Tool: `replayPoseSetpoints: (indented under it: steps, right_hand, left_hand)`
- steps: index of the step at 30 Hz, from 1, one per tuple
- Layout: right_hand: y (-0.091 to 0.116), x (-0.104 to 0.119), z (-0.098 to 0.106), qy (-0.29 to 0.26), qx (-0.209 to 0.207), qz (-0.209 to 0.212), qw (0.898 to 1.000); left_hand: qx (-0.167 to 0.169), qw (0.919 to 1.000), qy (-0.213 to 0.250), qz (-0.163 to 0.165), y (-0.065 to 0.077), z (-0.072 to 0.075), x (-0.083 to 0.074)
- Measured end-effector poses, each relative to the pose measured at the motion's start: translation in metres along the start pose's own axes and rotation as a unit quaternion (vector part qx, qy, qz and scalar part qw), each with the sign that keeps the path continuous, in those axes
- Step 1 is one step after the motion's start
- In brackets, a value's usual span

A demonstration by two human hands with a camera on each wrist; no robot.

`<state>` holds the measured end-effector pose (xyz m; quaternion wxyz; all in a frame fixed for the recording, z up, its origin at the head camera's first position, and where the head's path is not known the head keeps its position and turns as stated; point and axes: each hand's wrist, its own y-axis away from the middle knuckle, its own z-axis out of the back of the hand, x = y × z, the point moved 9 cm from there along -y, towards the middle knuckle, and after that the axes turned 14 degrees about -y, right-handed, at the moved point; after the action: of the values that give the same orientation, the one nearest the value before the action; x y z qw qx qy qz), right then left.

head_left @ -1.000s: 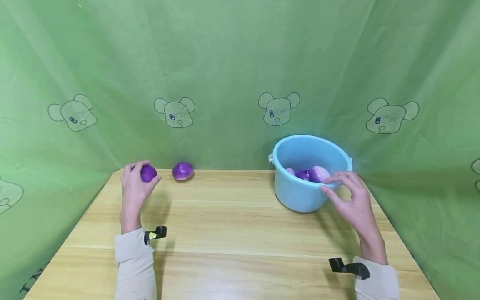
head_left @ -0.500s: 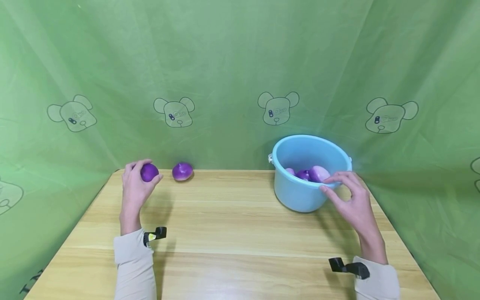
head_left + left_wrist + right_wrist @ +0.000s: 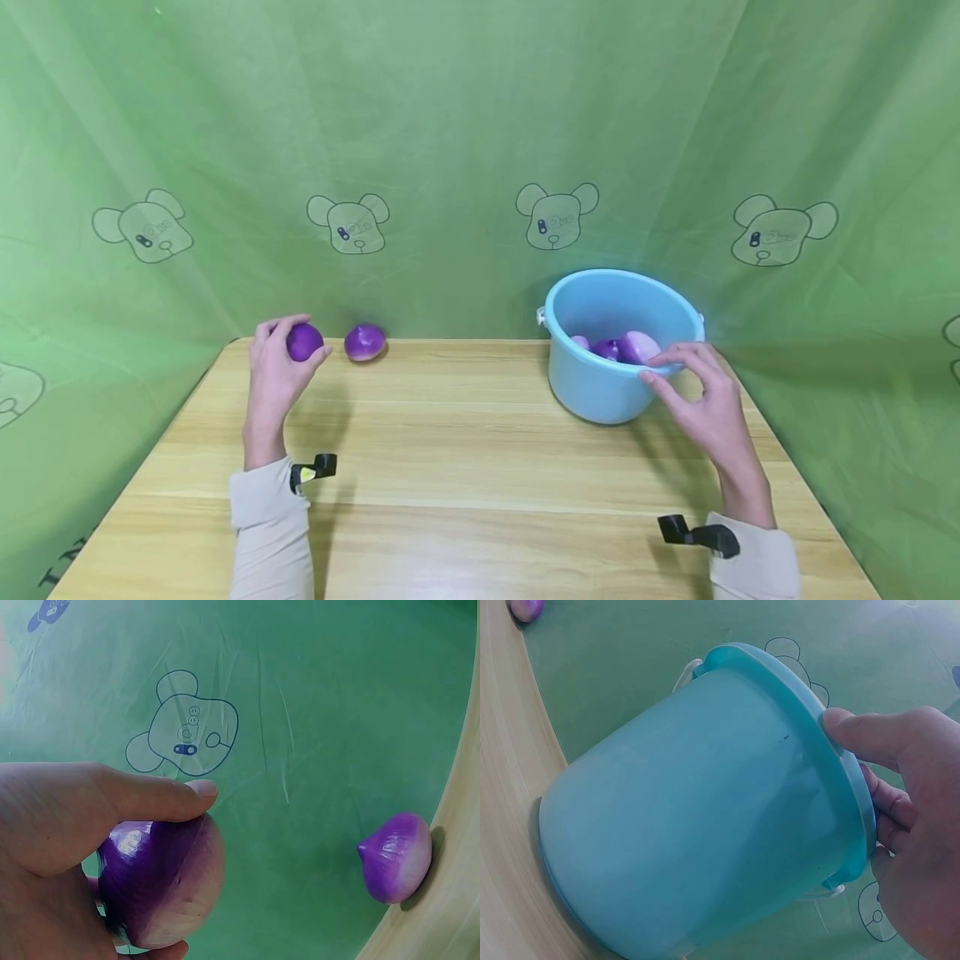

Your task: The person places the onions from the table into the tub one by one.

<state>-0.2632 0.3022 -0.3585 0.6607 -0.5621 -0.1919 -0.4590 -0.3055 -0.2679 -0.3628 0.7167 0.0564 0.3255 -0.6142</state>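
Note:
My left hand (image 3: 276, 371) grips a purple onion (image 3: 169, 881) between thumb and fingers, above the table's far left part. In the left wrist view the onion shows dark purple on one side and pale on the other; the palm hides part of it. A second purple onion (image 3: 365, 342) lies near the table's back edge, just right of that hand. On the right stands a light blue bucket (image 3: 592, 387) with several purple and pale onions (image 3: 639, 347) inside. My right hand (image 3: 708, 400) pinches the bucket's near rim, thumb outside and fingers over the inner side.
Green cloth (image 3: 450, 150) printed with bear heads hangs behind and along both sides of the wooden table (image 3: 465, 467). White handle fittings (image 3: 542, 317) stick out at the bucket's sides. Each wrist wears a small black camera (image 3: 322, 465).
My left hand has shifted slightly to the right and a little up with its onion, closer to the onion on the table. The right hand and bucket stay in place.

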Motion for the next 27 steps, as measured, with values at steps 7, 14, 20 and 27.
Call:
replayPoseSetpoints:
  steps: [7,14,20,27]
  right_hand:
    - [0.000,0.001,0.000,-0.003,0.001,-0.001,1.000]
    - [0.000,0.001,0.000,-0.003,0.001,-0.002,1.000]
    - [0.000,0.002,-0.001,-0.002,0.002,0.000,1.000]
    - [0.001,0.002,0.000,-0.004,0.000,0.003,1.000]
  left_hand:
    - [0.004,0.9999,0.004,-0.008,0.000,-0.003,-0.006]
    - [0.002,0.9997,0.010,-0.021,0.001,-0.005,-0.011]
    - [-0.004,0.9995,0.011,-0.029,0.000,-0.005,-0.014]
    - [-0.010,0.9990,0.016,-0.040,0.001,-0.004,-0.019]
